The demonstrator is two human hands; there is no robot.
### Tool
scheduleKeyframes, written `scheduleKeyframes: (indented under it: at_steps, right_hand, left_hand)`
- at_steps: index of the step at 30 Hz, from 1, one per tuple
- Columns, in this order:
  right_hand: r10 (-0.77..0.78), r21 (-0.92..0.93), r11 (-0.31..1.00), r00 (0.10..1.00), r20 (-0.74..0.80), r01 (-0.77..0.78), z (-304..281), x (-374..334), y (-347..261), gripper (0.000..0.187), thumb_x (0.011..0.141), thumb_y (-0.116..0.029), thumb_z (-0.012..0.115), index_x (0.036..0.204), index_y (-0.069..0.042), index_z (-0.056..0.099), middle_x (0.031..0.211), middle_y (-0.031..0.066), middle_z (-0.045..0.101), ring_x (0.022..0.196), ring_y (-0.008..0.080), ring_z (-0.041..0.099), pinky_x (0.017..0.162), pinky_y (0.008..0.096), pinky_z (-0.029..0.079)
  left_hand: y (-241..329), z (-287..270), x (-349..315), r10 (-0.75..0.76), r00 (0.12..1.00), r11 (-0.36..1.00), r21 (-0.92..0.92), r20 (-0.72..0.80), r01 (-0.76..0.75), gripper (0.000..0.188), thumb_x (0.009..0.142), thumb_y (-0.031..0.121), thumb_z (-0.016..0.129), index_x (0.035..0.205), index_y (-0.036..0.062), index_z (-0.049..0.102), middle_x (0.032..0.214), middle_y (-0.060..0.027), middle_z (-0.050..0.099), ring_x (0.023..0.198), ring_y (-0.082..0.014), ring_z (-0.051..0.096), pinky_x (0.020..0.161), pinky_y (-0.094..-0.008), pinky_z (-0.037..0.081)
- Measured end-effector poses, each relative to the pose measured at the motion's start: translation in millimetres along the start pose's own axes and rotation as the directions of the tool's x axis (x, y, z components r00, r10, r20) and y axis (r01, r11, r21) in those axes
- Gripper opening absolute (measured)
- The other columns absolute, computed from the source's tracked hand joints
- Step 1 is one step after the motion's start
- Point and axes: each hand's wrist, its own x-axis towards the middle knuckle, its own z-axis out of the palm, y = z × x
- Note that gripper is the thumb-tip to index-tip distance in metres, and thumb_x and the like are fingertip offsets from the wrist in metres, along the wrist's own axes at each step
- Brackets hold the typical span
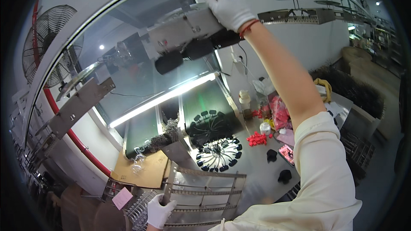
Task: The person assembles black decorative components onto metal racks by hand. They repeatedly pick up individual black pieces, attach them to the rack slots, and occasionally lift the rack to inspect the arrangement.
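My right hand (229, 9), in a white glove, is raised high and closed on the end of a hanging metal rack (188, 28). Black rounded pieces (199, 50) line the underside of that rack; its blurred outline hides their detail. Low in the view, my left hand (159, 211), also gloved, grips the left end of a slatted metal rack (205, 194) with several toothed crossbars. This lower rack is tilted beside the table edge. Beyond it, black pieces on thin stems (218, 154) spread in a ring at the end of a green conveyor belt (207, 107).
Overhead, more metal racks (295, 16) hang from a rail. Red small parts (257, 139), a phone (287, 154), black pieces (284, 176) and jars (245, 102) lie on the table (252, 167). A cardboard sheet (141, 169), lit tube (165, 99) and fan (51, 38) are leftward.
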Motion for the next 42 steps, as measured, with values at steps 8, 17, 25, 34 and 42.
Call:
scheduleKeyframes:
  at_steps: [8, 17, 25, 34, 42]
  right_hand:
    - [-0.322, 0.121, 0.913, 0.870, -0.374, 0.390, -96.8, -62.0, -10.5, 0.035, 0.099, -0.033, 0.064, 0.105, 0.002, 0.061, 0.088, 0.0136, 0.064, 0.077, 0.0241, 0.063, 0.070, 0.0372, 0.054]
    - [0.044, -0.018, 0.951, 0.076, 0.996, -0.309, -148.2, -507.9, 67.1, 0.065, 0.072, -0.024, 0.078, 0.135, -0.012, 0.064, 0.118, 0.0204, 0.067, 0.110, 0.0372, 0.066, 0.095, 0.0453, 0.055]
    - [0.542, -0.514, 0.802, 0.008, 0.840, -0.305, -129.2, -628.6, 22.1, 0.023, 0.078, -0.018, 0.075, 0.100, -0.013, 0.074, 0.103, 0.0219, 0.066, 0.098, 0.0421, 0.069, 0.083, 0.0517, 0.059]
    - [0.375, -0.219, 0.803, 0.185, 0.908, -0.554, -136.5, -606.8, -1.5, 0.022, 0.070, -0.011, 0.075, 0.092, -0.010, 0.073, 0.097, 0.0191, 0.067, 0.096, 0.0372, 0.066, 0.083, 0.0480, 0.055]
    - [-0.376, 0.318, 0.738, 0.029, 0.926, -0.596, -130.3, -519.8, -139.7, 0.048, 0.063, -0.023, 0.083, 0.109, -0.013, 0.072, 0.115, 0.0096, 0.065, 0.107, 0.0286, 0.064, 0.092, 0.0440, 0.052]
  left_hand:
    - [-94.1, 137.8, 52.7, -0.409, 0.827, 0.587, -0.583, 0.385, 0.561, 0.022, 0.093, 0.020, 0.066, 0.104, 0.0009, 0.066, 0.082, -0.0124, 0.068, 0.057, -0.0237, 0.066, 0.048, -0.0361, 0.059]
    - [-193.8, 219.2, 32.1, -0.520, 0.639, 0.228, -0.629, 0.567, 0.743, 0.036, 0.092, 0.038, 0.065, 0.086, 0.0022, 0.066, 0.073, -0.0104, 0.067, 0.059, -0.0234, 0.063, 0.055, -0.0347, 0.056]
    - [-196.9, 266.0, 30.1, -0.570, 0.760, 0.577, -0.506, 0.313, 0.641, 0.023, 0.089, 0.024, 0.065, 0.087, 0.0021, 0.070, 0.071, -0.0073, 0.063, 0.065, -0.0215, 0.062, 0.061, -0.0359, 0.049]
    - [-96.1, 250.5, 4.4, -0.247, 0.918, 0.827, -0.427, 0.311, 0.367, 0.056, 0.092, 0.033, 0.071, 0.134, -0.0024, 0.056, 0.124, -0.0159, 0.062, 0.112, -0.0283, 0.062, 0.093, -0.0428, 0.052]
    - [-40.7, 273.3, -57.4, 0.170, 0.476, 0.291, -0.506, 0.863, 0.812, 0.077, 0.085, 0.046, 0.075, 0.148, 0.0120, 0.047, 0.141, -0.0088, 0.057, 0.131, -0.0288, 0.055, 0.108, -0.0477, 0.046]
